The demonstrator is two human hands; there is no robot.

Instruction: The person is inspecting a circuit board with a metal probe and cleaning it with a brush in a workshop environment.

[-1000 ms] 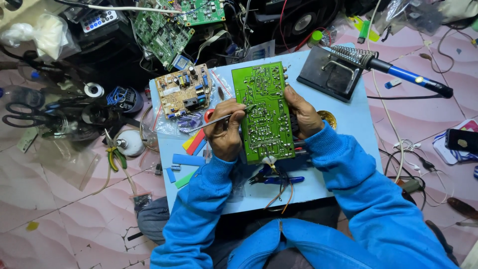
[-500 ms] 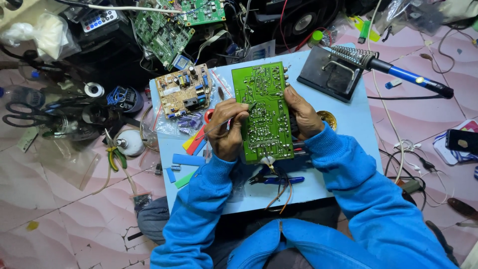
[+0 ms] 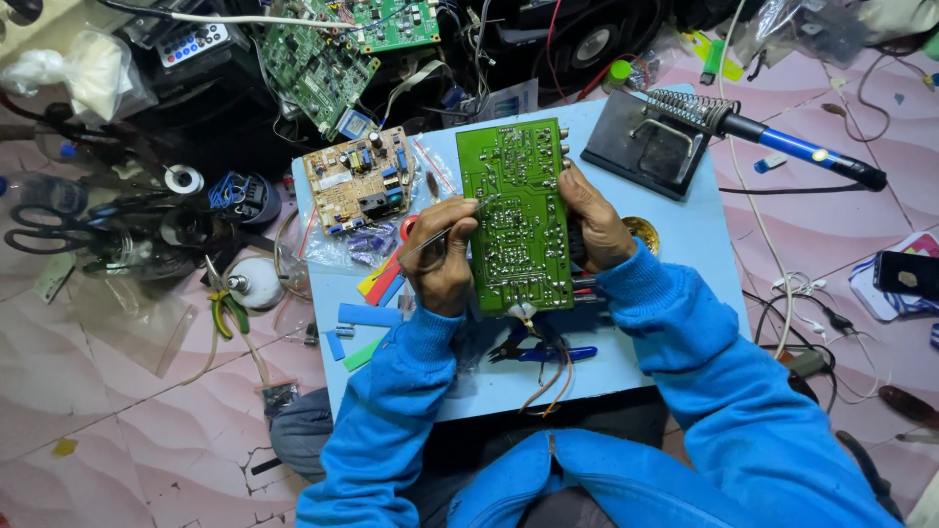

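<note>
While our right hand [image 3: 599, 223] grips the right edge of the green circuit board [image 3: 515, 215], its fingers closed round that edge, our left hand [image 3: 440, 256] pinches a thin metal probe [image 3: 442, 233] whose tip touches the board's solder side near its left edge. That board stands tilted over the middle of the pale blue desk [image 3: 675, 293], wires trailing from its lower end. We judge we are checking or picking at a joint; a next move would call for a steady tip and the board held still. Left of the board lies a tan circuit board [image 3: 360, 178]; right of it sits a soldering iron [image 3: 782, 147] in its stand [image 3: 641, 147]; below it lie blue-handled pliers [image 3: 548, 352].
</note>
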